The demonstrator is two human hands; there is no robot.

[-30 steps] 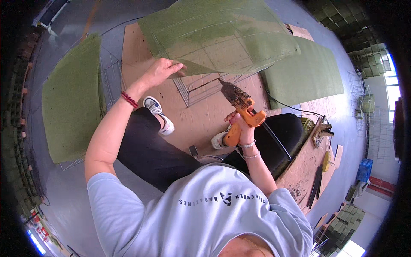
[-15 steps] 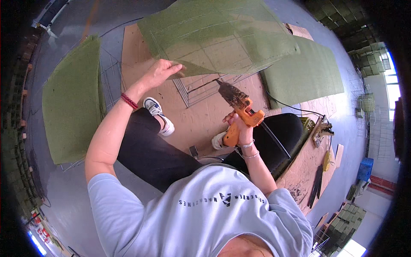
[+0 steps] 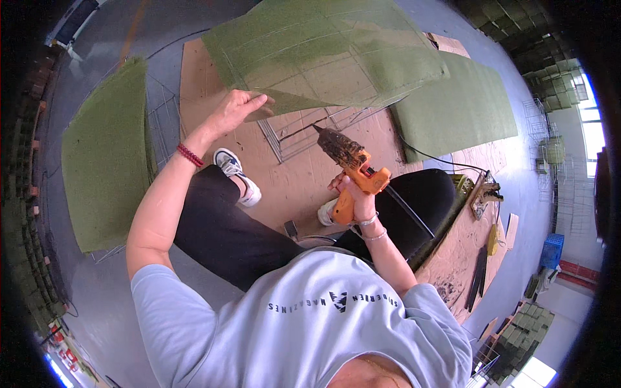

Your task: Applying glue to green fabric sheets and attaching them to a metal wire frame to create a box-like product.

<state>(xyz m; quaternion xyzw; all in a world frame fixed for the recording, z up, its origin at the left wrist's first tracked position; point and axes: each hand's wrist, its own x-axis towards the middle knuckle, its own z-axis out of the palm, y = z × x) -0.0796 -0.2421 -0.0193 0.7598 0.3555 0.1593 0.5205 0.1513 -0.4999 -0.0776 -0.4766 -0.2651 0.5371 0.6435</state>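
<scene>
On the far left a flat green mat [image 3: 103, 174] with a fuzzy, grass-like nap lies on the grey floor [image 3: 97, 304], a thin wire grid [image 3: 158, 116] showing along its right edge; just right of it brown cardboard [image 3: 297, 174] is spread on the floor, smooth and creased. Above the cardboard a large green sheet [image 3: 323, 52] is lifted at its near edge; it is broad, limp and felt-like, with faint wire squares showing through it. The left hand [image 3: 233, 113] holds that near edge from below, fingers curled up under it and thumb on the rim, a red bead bracelet [image 3: 189, 155] on the wrist. Under the raised sheet a wire rack [image 3: 304, 132] rests on the cardboard. To the right of the left hand, the right hand [image 3: 352, 200] is wrapped tightly round the handle of an orange glue gun [image 3: 352, 161]; its dark, crusted nozzle points up and left toward the underside of the sheet, close to it but apart. A black cord [image 3: 433, 157] runs right of the gun; beyond lies another green mat [image 3: 456, 110], flat on the floor.
</scene>
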